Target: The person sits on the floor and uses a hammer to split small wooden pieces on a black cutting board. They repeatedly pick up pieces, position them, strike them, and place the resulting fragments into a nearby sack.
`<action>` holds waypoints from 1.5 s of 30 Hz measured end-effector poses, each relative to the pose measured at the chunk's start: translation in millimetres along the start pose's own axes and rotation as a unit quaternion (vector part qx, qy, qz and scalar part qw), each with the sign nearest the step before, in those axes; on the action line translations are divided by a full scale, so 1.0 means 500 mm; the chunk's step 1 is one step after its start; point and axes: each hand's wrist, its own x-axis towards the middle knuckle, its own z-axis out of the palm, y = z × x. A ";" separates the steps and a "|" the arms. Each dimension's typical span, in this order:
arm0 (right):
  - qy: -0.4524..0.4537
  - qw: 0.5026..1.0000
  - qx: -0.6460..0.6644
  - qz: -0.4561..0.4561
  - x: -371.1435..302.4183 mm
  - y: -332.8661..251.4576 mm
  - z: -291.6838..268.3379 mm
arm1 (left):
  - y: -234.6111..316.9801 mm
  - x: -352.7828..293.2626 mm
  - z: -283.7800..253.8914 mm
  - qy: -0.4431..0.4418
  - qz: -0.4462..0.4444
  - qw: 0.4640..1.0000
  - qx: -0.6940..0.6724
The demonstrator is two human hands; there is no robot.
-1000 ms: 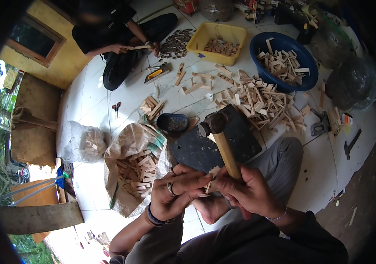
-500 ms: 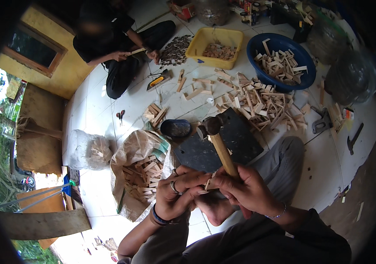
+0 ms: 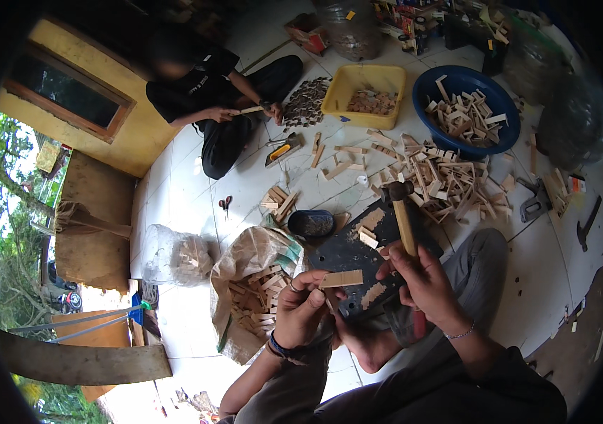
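My left hand (image 3: 301,307) pinches a small pale wooden block (image 3: 342,278) between thumb and fingers, held up in front of a black board (image 3: 337,258). My right hand (image 3: 421,283) is closed round the wooden handle of a hammer (image 3: 404,222), its metal head pointing away from me. The hammer and block are apart. Worn, bare-wood patches mark the board, and another small wooden piece (image 3: 368,237) lies on it. Below my right hand shows a red thing (image 3: 419,324) whose kind I cannot make out.
Left of the board stands a sack (image 3: 234,265) of wooden pieces, beside a small dark tray (image 3: 311,224). Beyond lie a heap of wooden pieces (image 3: 450,184), a blue basin (image 3: 471,145) and a yellow tub (image 3: 363,74). A staple gun (image 3: 533,200) lies right. Another person (image 3: 217,106) sits far left.
My hands have moved apart. The hammer has shifted right, away from my left hand, and the wooden block in my left hand now shows plainly. The whole view has shifted a little.
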 end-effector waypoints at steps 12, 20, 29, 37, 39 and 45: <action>0.104 0.850 -0.487 -0.171 0.017 0.156 -0.161 | 0.003 0.000 0.010 0.026 -0.021 0.997 -0.068; 0.127 0.824 -0.508 -0.217 0.033 0.187 -0.153 | 0.013 0.007 0.012 0.036 -0.069 0.980 -0.183; 0.113 0.799 -0.528 -0.264 0.026 0.132 -0.107 | 0.015 0.010 0.012 0.061 -0.096 0.970 -0.213; -0.100 0.893 -0.282 -0.335 -0.046 0.076 0.052 | -0.004 0.012 0.000 0.069 -0.124 0.965 -0.221; -0.099 0.886 -0.271 -0.363 -0.052 0.078 0.090 | -0.009 0.009 -0.002 0.093 -0.126 0.962 -0.223; -0.031 0.948 -0.214 -0.233 -0.044 0.098 0.130 | -0.023 0.016 -0.016 -0.021 -0.149 0.962 -0.230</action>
